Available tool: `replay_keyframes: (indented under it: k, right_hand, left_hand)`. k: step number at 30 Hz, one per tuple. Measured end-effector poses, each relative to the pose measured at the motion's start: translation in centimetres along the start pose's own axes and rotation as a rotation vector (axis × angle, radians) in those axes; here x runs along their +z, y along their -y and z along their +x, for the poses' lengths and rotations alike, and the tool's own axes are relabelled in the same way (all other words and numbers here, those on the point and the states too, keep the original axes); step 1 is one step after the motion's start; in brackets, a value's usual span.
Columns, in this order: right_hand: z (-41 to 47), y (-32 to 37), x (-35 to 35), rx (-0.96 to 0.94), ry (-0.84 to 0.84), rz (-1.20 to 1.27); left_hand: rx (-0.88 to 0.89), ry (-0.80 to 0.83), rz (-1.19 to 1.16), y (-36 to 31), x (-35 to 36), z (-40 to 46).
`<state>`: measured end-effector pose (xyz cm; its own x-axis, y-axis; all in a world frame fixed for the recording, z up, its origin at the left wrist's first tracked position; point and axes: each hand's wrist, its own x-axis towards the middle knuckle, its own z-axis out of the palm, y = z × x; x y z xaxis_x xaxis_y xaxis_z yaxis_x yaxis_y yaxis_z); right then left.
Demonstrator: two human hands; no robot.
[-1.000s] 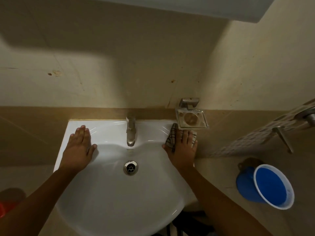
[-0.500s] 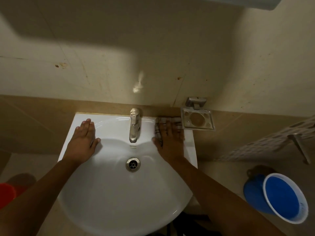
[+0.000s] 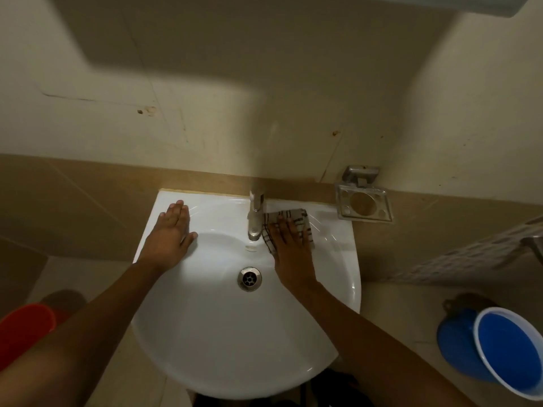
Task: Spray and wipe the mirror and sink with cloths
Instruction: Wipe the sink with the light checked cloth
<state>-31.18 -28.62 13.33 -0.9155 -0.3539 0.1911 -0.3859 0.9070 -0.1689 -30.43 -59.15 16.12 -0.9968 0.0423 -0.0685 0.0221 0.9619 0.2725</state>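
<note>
A white sink (image 3: 223, 342) hangs on the wall below me, with a steel tap (image 3: 255, 218) at its back and a drain (image 3: 249, 279) in the bowl. My right hand (image 3: 289, 248) lies flat on a checked cloth (image 3: 291, 220), pressing it against the sink's back ledge just right of the tap. My left hand (image 3: 170, 233) rests flat on the sink's left rim, fingers together, holding nothing. Only the lower edge of the mirror (image 3: 458, 2) shows at the top. No spray bottle is in view.
A metal soap holder (image 3: 364, 204) is fixed to the wall right of the sink. A blue bucket (image 3: 499, 356) stands on the floor at the right, a red one (image 3: 23, 330) at the left. A metal rail (image 3: 531, 245) juts out at the far right.
My right hand has slid the cloth leftwards along the sink's back ledge, from under the soap holder to beside the tap. My left hand has stayed on the left rim.
</note>
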Motion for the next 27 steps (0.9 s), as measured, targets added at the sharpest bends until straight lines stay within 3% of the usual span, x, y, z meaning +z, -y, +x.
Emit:
replay_keyframes:
  k: [11, 17, 21, 27]
  right_hand:
    - [0.5, 10.3, 1.0, -0.051, 0.085, 0.113]
    - [6.4, 14.5, 2.0, -0.114, 0.191, 0.033]
    - [7.8, 14.5, 2.3, -0.028, 0.195, -0.143]
    - [7.6, 13.6, 1.3, 0.197, 0.186, -0.11]
  left_hand:
    - [0.05, 0.034, 0.019, 3.6, -1.3, -0.3]
    - [0.083, 0.081, 0.032, 6.6, -2.2, -0.7]
    - [0.121, 0.077, -0.002, 7.1, -2.1, -0.5]
    - [0.143, 0.085, -0.025, 7.4, -2.3, -0.7]
